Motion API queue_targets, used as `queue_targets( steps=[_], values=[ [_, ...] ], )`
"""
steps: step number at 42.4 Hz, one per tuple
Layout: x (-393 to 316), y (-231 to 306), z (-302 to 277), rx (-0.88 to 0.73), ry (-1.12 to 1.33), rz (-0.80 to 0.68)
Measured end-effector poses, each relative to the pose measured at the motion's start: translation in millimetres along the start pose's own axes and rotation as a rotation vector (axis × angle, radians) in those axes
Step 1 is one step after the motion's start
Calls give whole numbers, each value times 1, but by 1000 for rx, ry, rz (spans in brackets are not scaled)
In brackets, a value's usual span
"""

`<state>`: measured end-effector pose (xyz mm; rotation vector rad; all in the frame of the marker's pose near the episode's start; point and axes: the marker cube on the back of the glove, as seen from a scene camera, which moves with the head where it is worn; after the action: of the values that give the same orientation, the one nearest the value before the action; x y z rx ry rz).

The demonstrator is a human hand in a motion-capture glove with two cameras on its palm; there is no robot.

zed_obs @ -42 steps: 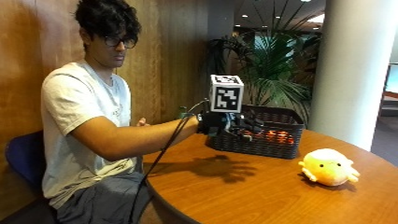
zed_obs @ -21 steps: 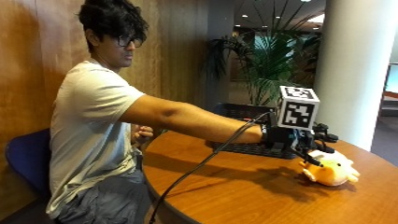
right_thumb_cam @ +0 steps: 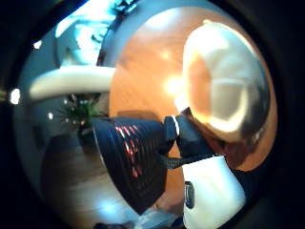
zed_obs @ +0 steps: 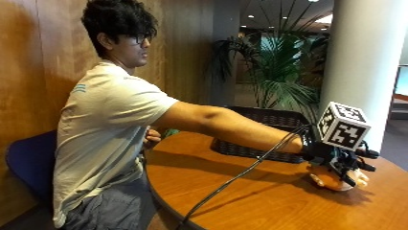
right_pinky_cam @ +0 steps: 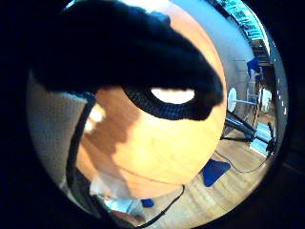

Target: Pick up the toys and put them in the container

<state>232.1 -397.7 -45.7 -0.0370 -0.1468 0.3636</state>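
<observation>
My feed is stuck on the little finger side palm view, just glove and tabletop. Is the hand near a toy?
Observer: Yes. In the outside view the gloved right hand is down over a yellow plush toy on the round wooden table.
Operator: Where is the container?
Observer: A black woven basket stands on the table beyond the arm, apart from the toy.
Operator: Anything in it?
Observer: The thumb side palm view shows red-orange shapes through its weave; what they are, I cannot tell.

wood-panelled wall [zed_obs: 38, 72]; white column [zed_obs: 363, 62]; potted palm [zed_obs: 280, 72]; blue chair [zed_obs: 25, 163]
</observation>
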Motion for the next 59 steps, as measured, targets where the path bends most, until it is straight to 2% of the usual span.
queue_targets(
  steps=[10,20,26,43,59],
  values=[
    [-3,-18,37,-138,95,73],
    [-10,-17,24,53,54,29],
    [-13,-7,18,107,70,-20],
    [-33,52,-84,229,7,-110],
    [-40,117,-127,241,-35,-198]
  ],
)
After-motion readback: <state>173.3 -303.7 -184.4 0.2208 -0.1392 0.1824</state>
